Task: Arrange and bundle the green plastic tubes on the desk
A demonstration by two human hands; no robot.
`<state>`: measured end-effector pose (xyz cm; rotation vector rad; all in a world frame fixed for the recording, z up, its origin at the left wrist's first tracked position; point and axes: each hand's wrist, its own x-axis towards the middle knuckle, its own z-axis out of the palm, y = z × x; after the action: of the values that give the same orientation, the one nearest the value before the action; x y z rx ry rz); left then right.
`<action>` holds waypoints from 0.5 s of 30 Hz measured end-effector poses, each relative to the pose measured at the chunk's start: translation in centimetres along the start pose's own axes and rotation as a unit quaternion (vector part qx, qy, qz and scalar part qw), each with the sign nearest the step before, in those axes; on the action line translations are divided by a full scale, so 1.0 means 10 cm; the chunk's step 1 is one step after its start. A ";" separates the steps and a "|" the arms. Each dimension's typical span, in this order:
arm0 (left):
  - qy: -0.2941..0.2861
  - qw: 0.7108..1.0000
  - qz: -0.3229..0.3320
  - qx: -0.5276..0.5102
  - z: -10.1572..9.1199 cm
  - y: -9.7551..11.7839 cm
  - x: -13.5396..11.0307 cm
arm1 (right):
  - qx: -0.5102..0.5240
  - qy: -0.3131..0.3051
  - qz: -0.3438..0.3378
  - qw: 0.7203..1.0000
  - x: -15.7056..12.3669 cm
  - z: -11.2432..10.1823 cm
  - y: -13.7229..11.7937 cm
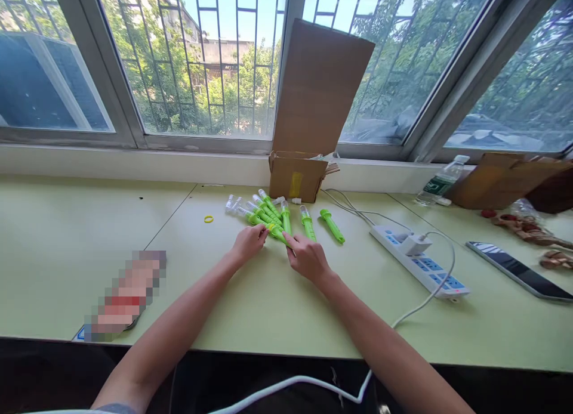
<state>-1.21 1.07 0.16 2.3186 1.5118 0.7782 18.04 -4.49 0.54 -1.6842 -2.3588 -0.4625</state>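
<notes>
Several green plastic syringe-like tubes [268, 214] with clear tips lie fanned out on the pale green table [67, 241]. My left hand [249, 242] has its fingers closed on the near ends of the bunch. My right hand [307, 256] pinches the same near ends from the right side. One green tube [332, 225] lies apart to the right, and another [307, 223] sits just past my right hand. A small yellow rubber band [208, 219] lies on the table to the left of the bunch.
An open cardboard box [296, 174] stands against the window sill behind the tubes. A white power strip [418, 260] with a charger and cables lies to the right, then a dark phone [519, 271], a plastic bottle [441, 183] and another box [501, 178]. A blurred object [128, 294] lies front left.
</notes>
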 end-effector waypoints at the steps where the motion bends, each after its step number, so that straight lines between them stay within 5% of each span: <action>1: -0.005 1.000 0.000 -0.018 0.00 -0.01 0.00 | 0.000 0.000 0.000 1.000 0.00 0.00 0.00; 15: 0.013 1.000 0.010 -0.015 -0.02 -0.02 0.02 | -0.006 -0.009 -0.038 0.999 -0.01 0.03 0.04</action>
<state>-1.45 1.31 0.29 2.3142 1.4788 0.8347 18.42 -4.35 0.26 -1.6142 -2.4445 -0.4789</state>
